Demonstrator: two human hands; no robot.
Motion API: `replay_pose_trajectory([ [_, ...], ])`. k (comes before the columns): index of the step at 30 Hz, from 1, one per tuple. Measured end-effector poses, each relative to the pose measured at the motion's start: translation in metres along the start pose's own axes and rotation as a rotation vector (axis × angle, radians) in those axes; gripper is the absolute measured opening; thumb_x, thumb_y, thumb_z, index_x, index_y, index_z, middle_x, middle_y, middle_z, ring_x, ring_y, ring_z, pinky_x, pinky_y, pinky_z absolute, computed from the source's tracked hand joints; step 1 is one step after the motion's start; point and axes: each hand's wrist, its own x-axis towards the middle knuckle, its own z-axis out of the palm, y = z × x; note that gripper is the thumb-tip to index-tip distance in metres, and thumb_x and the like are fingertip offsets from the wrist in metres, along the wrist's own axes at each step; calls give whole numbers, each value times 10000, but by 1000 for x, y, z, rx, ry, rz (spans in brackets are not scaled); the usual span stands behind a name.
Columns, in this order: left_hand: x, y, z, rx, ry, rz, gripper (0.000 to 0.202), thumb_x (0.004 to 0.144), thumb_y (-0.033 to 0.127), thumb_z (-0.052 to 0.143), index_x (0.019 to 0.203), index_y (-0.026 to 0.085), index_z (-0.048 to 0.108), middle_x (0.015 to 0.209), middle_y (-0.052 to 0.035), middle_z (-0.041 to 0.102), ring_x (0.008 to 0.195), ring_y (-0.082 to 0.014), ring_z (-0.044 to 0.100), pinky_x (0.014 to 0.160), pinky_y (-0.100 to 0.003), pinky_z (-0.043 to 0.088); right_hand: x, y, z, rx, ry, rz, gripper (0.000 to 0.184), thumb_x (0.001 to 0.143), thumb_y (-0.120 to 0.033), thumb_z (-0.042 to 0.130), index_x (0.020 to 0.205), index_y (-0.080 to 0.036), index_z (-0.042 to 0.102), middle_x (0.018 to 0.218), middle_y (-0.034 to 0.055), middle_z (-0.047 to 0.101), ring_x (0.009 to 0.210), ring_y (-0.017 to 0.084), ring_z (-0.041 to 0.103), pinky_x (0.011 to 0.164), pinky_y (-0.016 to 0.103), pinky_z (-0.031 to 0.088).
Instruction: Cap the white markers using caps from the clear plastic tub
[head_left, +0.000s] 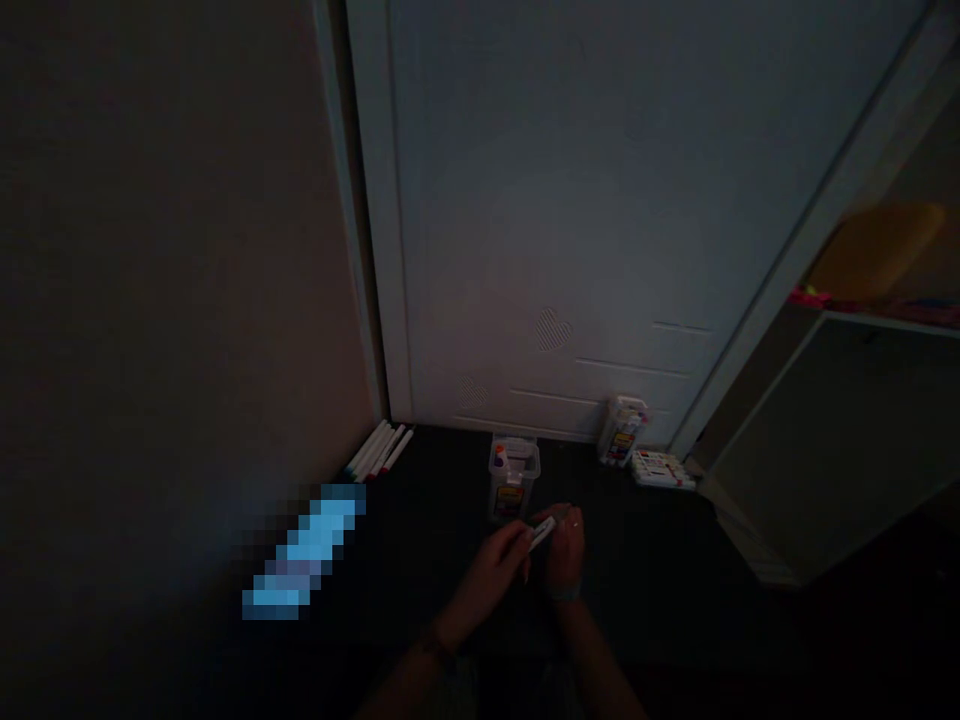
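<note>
Here's the pale panel (540, 200), towering behind the open clear box (514, 500), and the dark tabletop (652, 590) spreading beneath that box! A bright, pixelated patch (311, 550) glows well to the box's left, and right in front of the box come the hands: left hand (491, 560) closed, right hand (568, 550) curled beside it. Beyond the box to the right, a second clear box (624, 435) stands upright; well left of the box, loose pens (379, 450) lie bunched; farther right of it, a flat row of pens (664, 470). And the smallest, a white pen (542, 534), just in front of the box, tilted, gripped by the left fingers; whether the right grips it too, I can't tell!
</note>
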Motion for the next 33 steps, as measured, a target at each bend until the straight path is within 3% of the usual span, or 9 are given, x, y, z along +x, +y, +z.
replay_pose_trajectory([
  [5,-2,4,-1,68,-30,76,303,845,433,428,801,170,571,672,9,549,659,-130,505,626,-218,370,-1,-1,1,10,-2,31,322,902,-348,297,752,-200,541,726,35,505,700,183,490,666,325,386],
  [11,-8,8,-6,177,-47,45,291,807,435,490,867,177,611,679,9,572,629,-127,490,575,-207,344,1,2,1,85,117,139,358,915,-370,266,730,-191,516,678,19,496,641,162,480,628,291,381],
  [17,-10,10,-18,208,56,41,288,801,435,496,857,191,638,655,6,580,598,-135,496,563,-216,351,4,2,1,125,190,203,367,912,-396,264,767,-180,523,709,23,514,667,159,499,634,274,387],
  [22,-8,13,-26,76,145,52,289,779,411,539,943,192,635,800,-36,643,755,-182,565,701,-262,409,4,2,1,129,201,215,360,912,-383,270,784,-176,535,715,28,522,668,161,503,642,275,391],
  [26,-6,12,-29,-32,218,11,322,757,425,567,960,183,630,800,-46,651,748,-185,566,656,-255,418,5,0,0,121,166,181,354,905,-373,291,764,-175,548,732,35,530,691,165,505,659,280,396],
  [33,-7,12,-28,-35,228,33,322,790,399,536,1024,197,626,837,-38,661,691,-152,540,646,-244,408,5,-2,1,172,173,217,360,907,-367,286,769,-170,554,708,28,540,659,157,503,620,265,390],
])
